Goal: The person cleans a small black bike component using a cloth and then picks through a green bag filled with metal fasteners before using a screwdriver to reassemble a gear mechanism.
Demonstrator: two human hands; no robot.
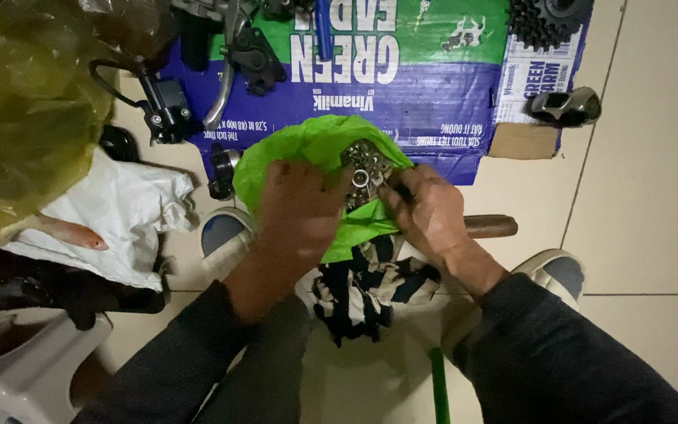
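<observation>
Head cam, looking down at floor betw. person's knees. Left hand (301, 206) curled under a crumpled bright-green plastic bag (308, 153), fingers closed on bag and the cluster of small silver metal parts (364, 174) (rings/washers, exact kind unclear) sitting on top of it. Right hand (425, 208) pinched shut at right edge of cluster; thumb and fingertips touching the parts; whether it has one separate piece is hidden. Cluster sits betw. both hands, above a black-and-white striped cloth (366, 286) on lap. Brown cylindrical wooden handle (490, 227) pokes out just beside right wrist. Behind: flattened blue-green cardboard box (433, 86) on tiled floor, w/ black toothed cog set (541, 20) at its far right corner and black brake lever assembly (237, 55) at its left. White rag (119, 212) left of bag.
</observation>
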